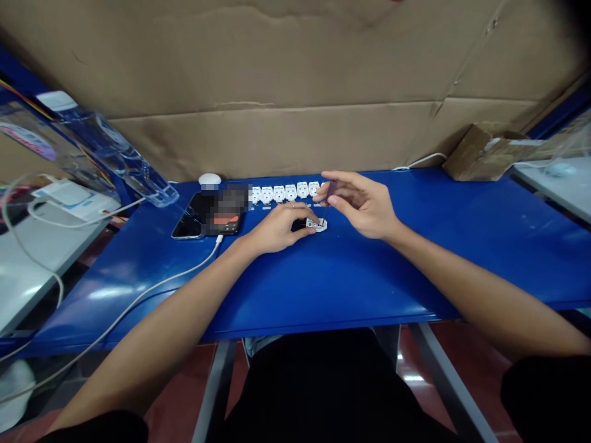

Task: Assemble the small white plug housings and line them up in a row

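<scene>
My left hand [279, 226] rests on the blue table [415, 264], its fingers closed on a small white plastic part [317, 225] that it pins to the surface. My right hand [362, 203] hovers just right of it, pinching a thin screwdriver [327, 198] upright, with the tip down on the white part. Behind both hands a row of several similar white parts [284, 193] is lined up along the table.
A phone [207, 215] lies left of my hands, with a white cable [138, 301] running off the front left edge. A clear plastic box [115, 160] stands at far left, a cardboard box [484, 154] at back right, a cardboard wall behind.
</scene>
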Motion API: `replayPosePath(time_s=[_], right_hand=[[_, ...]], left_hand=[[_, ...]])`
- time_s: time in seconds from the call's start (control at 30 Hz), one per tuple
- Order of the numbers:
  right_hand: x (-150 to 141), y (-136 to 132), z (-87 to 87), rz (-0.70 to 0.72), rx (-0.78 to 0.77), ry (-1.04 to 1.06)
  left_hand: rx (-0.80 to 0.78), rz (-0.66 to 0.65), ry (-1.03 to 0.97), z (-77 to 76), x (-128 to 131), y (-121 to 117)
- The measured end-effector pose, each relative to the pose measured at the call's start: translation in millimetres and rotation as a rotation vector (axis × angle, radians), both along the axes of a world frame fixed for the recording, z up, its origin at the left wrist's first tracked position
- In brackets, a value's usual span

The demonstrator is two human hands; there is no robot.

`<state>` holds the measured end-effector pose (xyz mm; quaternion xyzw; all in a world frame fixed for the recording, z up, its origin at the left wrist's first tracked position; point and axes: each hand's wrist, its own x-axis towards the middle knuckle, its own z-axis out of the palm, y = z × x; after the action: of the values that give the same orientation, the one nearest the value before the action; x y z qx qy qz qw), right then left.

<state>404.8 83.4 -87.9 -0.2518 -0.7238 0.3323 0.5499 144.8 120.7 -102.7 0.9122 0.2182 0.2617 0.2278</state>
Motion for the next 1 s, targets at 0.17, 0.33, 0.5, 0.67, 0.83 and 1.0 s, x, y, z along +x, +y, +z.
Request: replayPosePath(time_s=[0.17,0.33,0.5,0.67,0.83,1.0], right_hand=[[0.0,0.5,-2.3,-0.192,0.04,-0.122],[-1.5,-2.2,-1.5,-0.237,0.057,-0.127],[0.8,-4.3,2.6,-0.128,0.045,-0.147],[0.0,-3.6,3.2,-0.234,0.088,-0.166],[-1.5,-4.9,0.5,-0.266,0.09,-0.131],[-0.7,-7.1,3.3,-0.125,0.053,-0.183]], left_hand=[[0.014,0.031,0.028,-1.7,-0.3,-0.2],[0.008,0.028,0.025,-1.8,-0.5,0.0],[0.01,0.021,0.018,-1.8,-0.2,-0.1],[0.019,0.029,0.018,-2.2,0.0,-0.2],[0.022,0.028,0.018,-3.4,-0.4,0.7],[0.025,0.028,0.017,-5.2,-0.6,1.5]])
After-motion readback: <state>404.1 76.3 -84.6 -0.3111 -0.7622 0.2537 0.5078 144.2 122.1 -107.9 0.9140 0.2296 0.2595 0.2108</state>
